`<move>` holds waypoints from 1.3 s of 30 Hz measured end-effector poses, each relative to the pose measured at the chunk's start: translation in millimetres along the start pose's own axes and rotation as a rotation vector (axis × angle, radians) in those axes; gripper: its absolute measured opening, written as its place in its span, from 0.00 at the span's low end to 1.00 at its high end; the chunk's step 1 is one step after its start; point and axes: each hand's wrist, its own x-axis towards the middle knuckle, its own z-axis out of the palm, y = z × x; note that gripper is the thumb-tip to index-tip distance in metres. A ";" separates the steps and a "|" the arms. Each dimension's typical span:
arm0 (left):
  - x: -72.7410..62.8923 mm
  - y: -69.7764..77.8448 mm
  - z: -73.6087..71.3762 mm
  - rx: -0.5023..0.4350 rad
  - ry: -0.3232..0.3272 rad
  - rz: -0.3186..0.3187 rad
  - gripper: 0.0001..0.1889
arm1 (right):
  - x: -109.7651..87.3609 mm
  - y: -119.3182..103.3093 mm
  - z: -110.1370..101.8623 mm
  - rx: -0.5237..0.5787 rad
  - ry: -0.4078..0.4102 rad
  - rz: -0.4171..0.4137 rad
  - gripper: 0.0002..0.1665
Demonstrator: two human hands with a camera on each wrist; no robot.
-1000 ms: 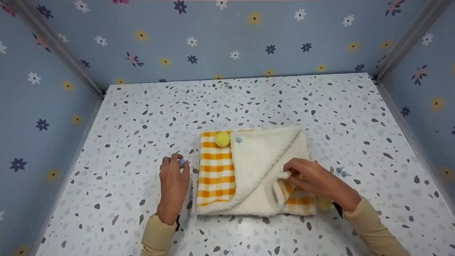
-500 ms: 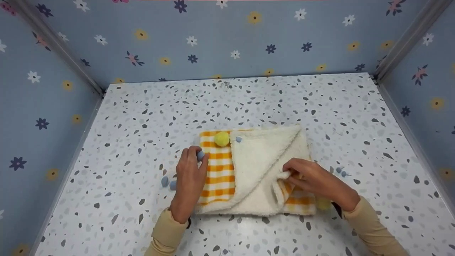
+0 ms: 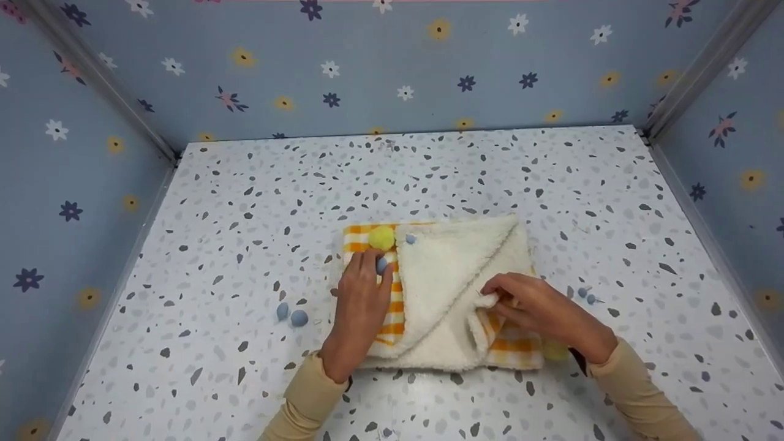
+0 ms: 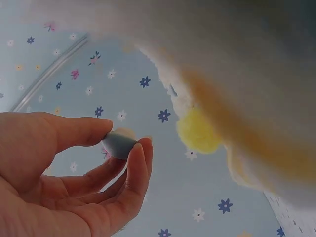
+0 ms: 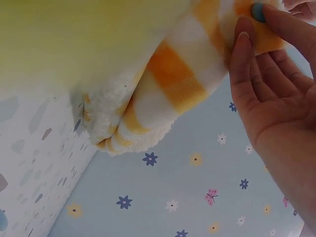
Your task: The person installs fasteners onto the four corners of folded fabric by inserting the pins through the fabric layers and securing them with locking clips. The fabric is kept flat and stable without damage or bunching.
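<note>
A folded blanket [image 3: 441, 288] lies on the table, cream fleece on one side and yellow-and-white checks on the other. A yellow pompom [image 3: 381, 237] sits near its upper left corner. Over the blanket's left part, my left hand [image 3: 362, 297] pinches a small rounded blue cap [image 4: 119, 145] between thumb and fingertips. My right hand [image 3: 539, 309] grips a turned-up corner of the blanket at the right. Against that hand's fingers, a blue round head [image 5: 257, 12] shows on the checked cloth; whether a pin passes through is hidden. Another blue piece [image 3: 410, 239] sits on the fleece.
Two blue caps [image 3: 299, 318] lie on the speckled table [image 3: 214, 245] left of the blanket. Two blue-headed pins [image 3: 590, 299] lie to its right. Another yellow pompom [image 3: 556, 349] shows beneath my right forearm. Flowered panels [image 3: 392, 67] enclose the back and sides.
My left hand has moved right from the table to above the blanket, carrying the blue cap and uncovering two others. My right hand keeps its hold on the corner, nearly still.
</note>
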 end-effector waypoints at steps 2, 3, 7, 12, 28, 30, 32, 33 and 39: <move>-0.1 5.1 2.2 -0.015 -0.012 0.013 0.09 | 0.3 0.0 0.6 -0.002 0.005 -0.016 0.17; -0.5 7.6 3.1 -0.024 -0.021 0.022 0.09 | 0.4 0.0 0.6 -0.002 0.008 -0.020 0.17; -2.2 17.7 5.9 -0.053 -0.047 0.044 0.09 | 0.4 -0.7 -1.1 0.004 0.009 -0.013 0.17; -3.0 29.0 11.8 -0.068 -0.055 0.087 0.08 | 0.8 -3.1 -3.0 0.002 -0.006 0.016 0.16; -10.3 45.6 41.8 -0.115 -0.163 0.189 0.07 | 1.4 -3.5 -0.7 -0.044 0.013 -0.056 0.16; -11.6 48.1 43.7 -0.115 -0.183 0.188 0.08 | 1.3 -2.8 -0.5 -0.041 0.020 -0.077 0.17; -12.7 50.7 45.4 -0.126 -0.207 0.186 0.08 | 1.4 -2.6 -0.3 -0.037 0.024 -0.098 0.18; -13.2 51.9 46.2 -0.133 -0.217 0.186 0.09 | 1.3 -2.5 -0.4 -0.034 0.026 -0.108 0.19; -15.8 56.5 51.8 -0.192 -0.275 0.179 0.10 | 1.0 -3.1 -0.6 -0.025 0.046 -0.168 0.22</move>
